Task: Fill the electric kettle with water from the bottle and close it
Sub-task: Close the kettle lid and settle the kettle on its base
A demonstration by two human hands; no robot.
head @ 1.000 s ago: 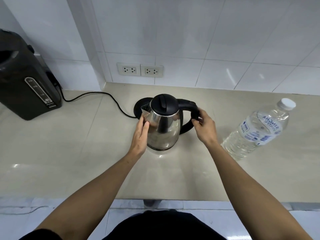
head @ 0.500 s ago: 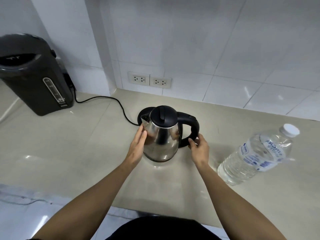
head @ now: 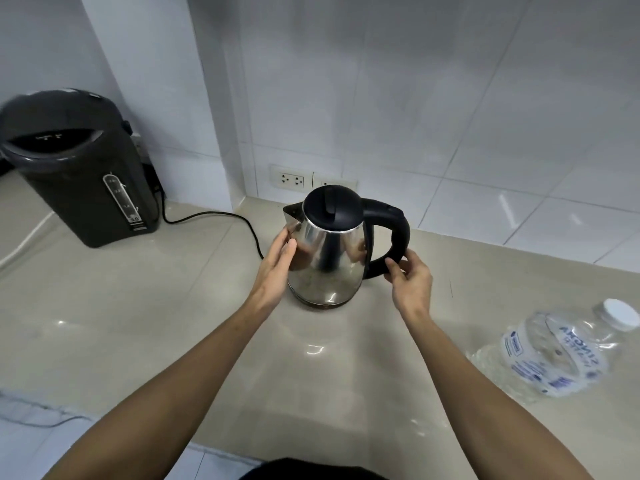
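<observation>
Kettle [head: 325, 258], shiny steel, black lid shut; left hand [head: 277, 268] flat against it; right hand [head: 410, 282] grip pinching handle

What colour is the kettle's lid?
Black, on the kettle's lid, seen clearly in the head view.

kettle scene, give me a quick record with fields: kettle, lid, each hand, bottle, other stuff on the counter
kettle: steel electric kettle upright on the beige counter
lid: black lid shut
left hand: left hand flat against the kettle's spout side
right hand: right hand fingers on the lower black handle
bottle: water bottle to the right, untouched, white cap on
other: dark hot water dispenser at far left; black cord behind the kettle; wall sockets
</observation>
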